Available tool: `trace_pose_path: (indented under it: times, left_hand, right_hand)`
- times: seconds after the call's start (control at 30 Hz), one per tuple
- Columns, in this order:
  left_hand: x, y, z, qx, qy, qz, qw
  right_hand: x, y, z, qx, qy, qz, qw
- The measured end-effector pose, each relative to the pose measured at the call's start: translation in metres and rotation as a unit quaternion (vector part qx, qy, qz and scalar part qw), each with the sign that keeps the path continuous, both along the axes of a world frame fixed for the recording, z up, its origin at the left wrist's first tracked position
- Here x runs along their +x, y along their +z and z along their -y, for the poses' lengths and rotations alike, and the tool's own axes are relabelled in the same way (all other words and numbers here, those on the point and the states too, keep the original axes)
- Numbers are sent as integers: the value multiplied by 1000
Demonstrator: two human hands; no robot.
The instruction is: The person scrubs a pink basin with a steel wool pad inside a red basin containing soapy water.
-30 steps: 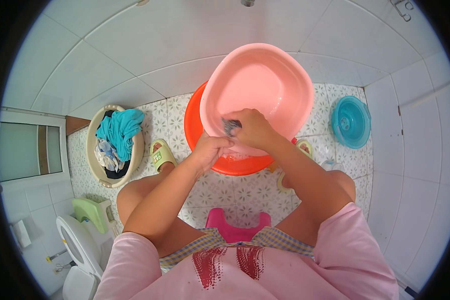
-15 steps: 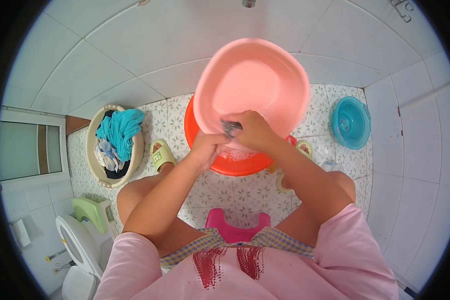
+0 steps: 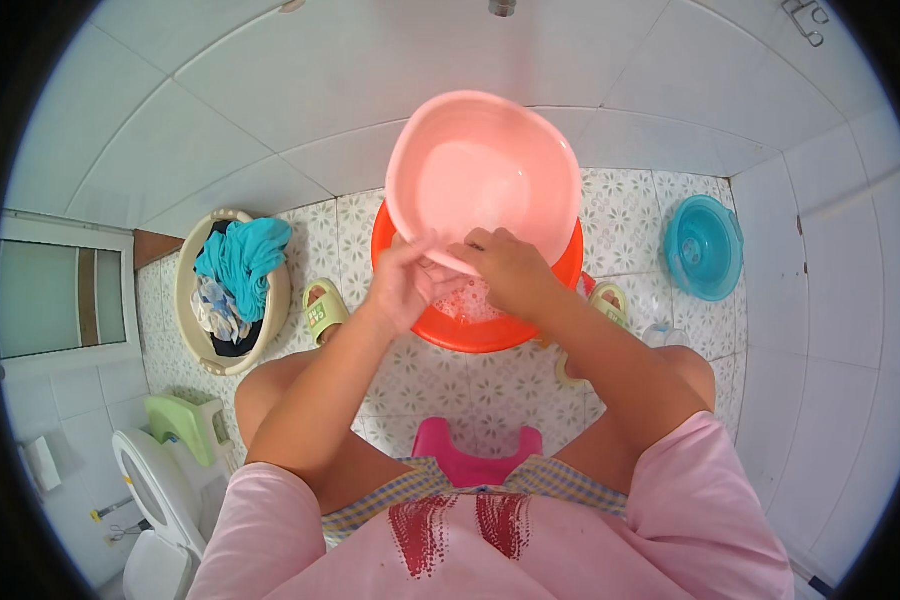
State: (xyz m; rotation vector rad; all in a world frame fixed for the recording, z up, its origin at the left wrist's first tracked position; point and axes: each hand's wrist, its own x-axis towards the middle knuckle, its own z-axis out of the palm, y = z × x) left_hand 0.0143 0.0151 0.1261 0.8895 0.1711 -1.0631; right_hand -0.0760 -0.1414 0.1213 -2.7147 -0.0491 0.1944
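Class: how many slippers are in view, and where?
2: one slipper left of the orange basin, the other slipper right of it, partly hidden by the right forearm.

The pink basin [image 3: 475, 180] has shifted left (and slightly down).

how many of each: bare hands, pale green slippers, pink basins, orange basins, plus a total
Hands: 2 (left hand, right hand)
Slippers: 2 (left slipper, right slipper)
Pink basin: 1
Orange basin: 1
Total: 6
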Motion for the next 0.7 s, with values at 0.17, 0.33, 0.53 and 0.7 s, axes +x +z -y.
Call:
trace_pose_path:
  times: [0.17,0.33,0.53,0.7]
  left_hand:
    - [35,39,-8,24,-18,-23,999]
    - [40,23,-19,107,-60,47,991]
    - [21,16,-9,135,-35,97,986]
    - [5,23,2,135,1,118,984]
  right_hand:
    - [-4,-14,19,-46,82,215,972]
    - [-1,-1,12,-48,41,139,988]
    - [8,-17,18,125,-59,95,986]
    - [3,-34,24,-120,-56,207,969]
